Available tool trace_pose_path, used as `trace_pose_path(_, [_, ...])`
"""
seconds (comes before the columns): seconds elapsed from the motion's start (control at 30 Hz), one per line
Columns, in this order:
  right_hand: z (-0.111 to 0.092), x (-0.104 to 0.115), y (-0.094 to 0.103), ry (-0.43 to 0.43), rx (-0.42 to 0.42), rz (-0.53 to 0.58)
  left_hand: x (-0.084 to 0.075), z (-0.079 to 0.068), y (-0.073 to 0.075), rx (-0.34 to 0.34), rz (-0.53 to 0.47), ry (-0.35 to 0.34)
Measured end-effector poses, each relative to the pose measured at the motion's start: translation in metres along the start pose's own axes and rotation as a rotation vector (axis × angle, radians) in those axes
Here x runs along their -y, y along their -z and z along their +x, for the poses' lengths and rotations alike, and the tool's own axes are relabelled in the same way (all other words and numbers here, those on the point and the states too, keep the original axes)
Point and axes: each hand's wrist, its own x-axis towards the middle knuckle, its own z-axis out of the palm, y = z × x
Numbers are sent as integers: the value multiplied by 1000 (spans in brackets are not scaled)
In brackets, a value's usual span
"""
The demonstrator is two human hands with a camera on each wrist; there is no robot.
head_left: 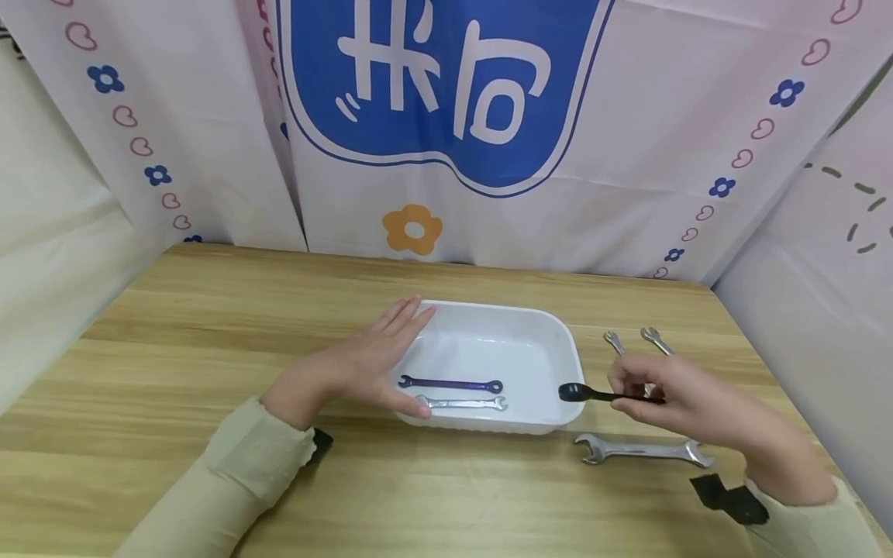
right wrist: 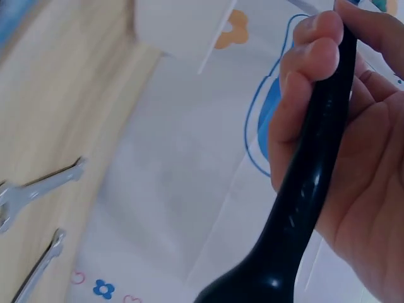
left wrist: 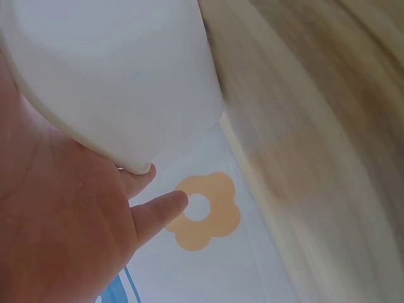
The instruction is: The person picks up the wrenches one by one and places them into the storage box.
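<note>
My left hand (head_left: 370, 360) lies spread along the left end of a white plastic tray (head_left: 502, 308), its thumb over the near rim. The left wrist view shows the palm against the tray wall (left wrist: 120, 76) and the fingers near its far corner. Inside the tray lie a dark purple combination wrench (head_left: 449, 384) and a silver wrench (head_left: 469, 403), side by side. My right hand (head_left: 687, 395) pinches a glossy black wrench (head_left: 603, 395) between thumb and fingers. Its rounded head (head_left: 572, 392) is over the tray's right rim; the right wrist view shows its shaft (right wrist: 309, 170) widening towards the wrist.
On the wooden table (head_left: 174, 364), a large silver open-end wrench (head_left: 642, 449) lies to the right, nearer me. Two smaller silver wrenches, one left (head_left: 614, 341) and one right (head_left: 657, 339), lie partly hidden behind my right hand. A printed cloth (head_left: 209, 155) hangs behind the table.
</note>
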Motion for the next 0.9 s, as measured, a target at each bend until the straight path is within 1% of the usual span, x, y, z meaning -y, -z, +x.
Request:
trace_pose_path(0.13, [11, 4, 2, -6, -24, -37, 0, 0, 1, -3, 5, -3])
trace_pose_path(0.27, [22, 9, 3, 29, -35, -36, 0, 0, 3, 3, 10, 2])
trace_pose_path(0.37, [32, 13, 3, 64, -35, 1, 0, -1, 3, 7, 4, 5])
trace_pose_path(0.5, [44, 19, 2, 59, -26, 49, 1, -3, 3, 2, -9, 6])
trace_pose_path(0.8, [68, 25, -8, 44, -3, 21, 1, -2, 1, -7, 4, 5])
trace_pose_path(0.9, [74, 26, -13, 57, 5, 23, 0, -1, 0, -6, 2, 7])
